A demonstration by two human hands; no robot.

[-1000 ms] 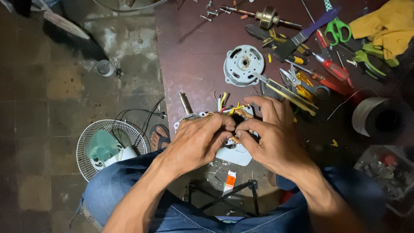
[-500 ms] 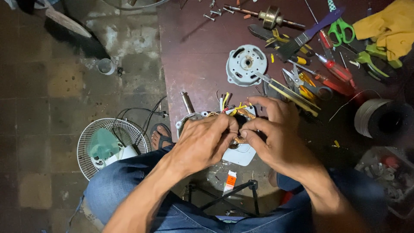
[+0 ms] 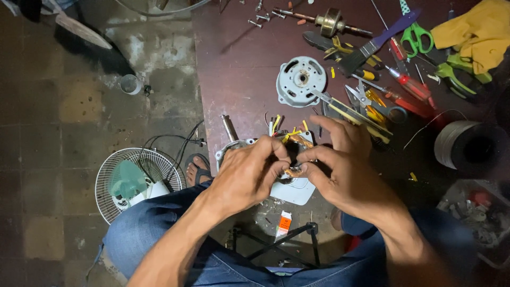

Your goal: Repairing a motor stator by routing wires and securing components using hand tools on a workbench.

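Both hands, the left hand (image 3: 247, 178) and right hand (image 3: 342, 172), pinch their fingertips narrowly on the copper coil (image 3: 295, 171) of a fan motor (image 3: 289, 186) at the near edge of the table (image 3: 239, 79), likely to steady its fine wires, just below the round metal cover (image 3: 300, 81).

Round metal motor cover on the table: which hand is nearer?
Right. The right hand lies just below the motor cover; the left hand sits lower and further left, over the coil.

head view, steeply downward, close
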